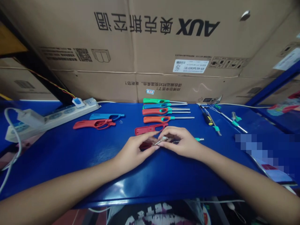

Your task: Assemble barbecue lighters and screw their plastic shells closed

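Note:
My left hand (137,148) and my right hand (184,142) meet over the blue table, fingers closed in a pinch. Between their fingertips is a small part (161,140) with a thin metallic stem and a pale end; its exact kind is unclear. Just behind the hands lies an open red lighter casing half (151,128). Another red piece (145,146) shows partly beneath my left hand. A metal rod with a green collar (199,139) sticks out beyond my right hand. Further back, several long-nosed lighters (156,119) in green, blue, red and orange lie in a row.
Red casing parts (93,124) and a blue casing (106,117) lie at left, near a white power strip (63,115). At right are a black-yellow screwdriver (207,117) and metal tubes (232,120) with green collars. A large cardboard box (150,62) stands behind the table (93,168).

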Action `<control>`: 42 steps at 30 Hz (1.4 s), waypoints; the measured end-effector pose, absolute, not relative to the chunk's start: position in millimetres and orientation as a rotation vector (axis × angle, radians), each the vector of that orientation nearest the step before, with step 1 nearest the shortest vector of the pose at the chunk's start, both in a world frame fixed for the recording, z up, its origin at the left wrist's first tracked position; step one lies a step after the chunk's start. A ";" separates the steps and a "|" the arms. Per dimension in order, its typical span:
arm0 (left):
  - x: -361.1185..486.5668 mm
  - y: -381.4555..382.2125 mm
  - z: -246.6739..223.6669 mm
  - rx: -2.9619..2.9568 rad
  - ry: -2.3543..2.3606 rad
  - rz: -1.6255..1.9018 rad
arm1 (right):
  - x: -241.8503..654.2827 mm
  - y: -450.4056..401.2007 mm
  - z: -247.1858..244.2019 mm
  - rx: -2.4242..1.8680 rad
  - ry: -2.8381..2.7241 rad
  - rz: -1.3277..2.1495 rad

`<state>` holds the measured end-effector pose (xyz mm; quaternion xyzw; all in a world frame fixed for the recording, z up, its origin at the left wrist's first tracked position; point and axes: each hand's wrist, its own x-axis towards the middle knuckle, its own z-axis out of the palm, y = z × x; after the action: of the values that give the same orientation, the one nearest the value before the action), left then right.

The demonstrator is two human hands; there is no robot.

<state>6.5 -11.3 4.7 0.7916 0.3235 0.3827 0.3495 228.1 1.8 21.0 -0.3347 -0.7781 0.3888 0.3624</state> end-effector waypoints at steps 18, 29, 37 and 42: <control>3.8 -11.1 12.7 2.134 0.839 0.947 | 237.1 2.7 27.0 -0.692 -2.105 0.849; 2.2 -7.8 12.0 2.144 0.715 0.954 | 237.8 -0.5 32.5 -0.588 -2.046 0.728; 0.8 -10.2 12.1 2.178 0.652 1.001 | 242.0 0.9 33.5 -0.487 -2.045 0.832; 1.5 -8.2 10.9 2.206 0.614 1.000 | 246.7 1.5 37.9 -0.487 -2.127 0.836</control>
<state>1.5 -8.2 10.9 0.8377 0.2333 0.3796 0.3159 246.7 1.5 37.9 -0.1920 -0.8375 0.3291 0.3918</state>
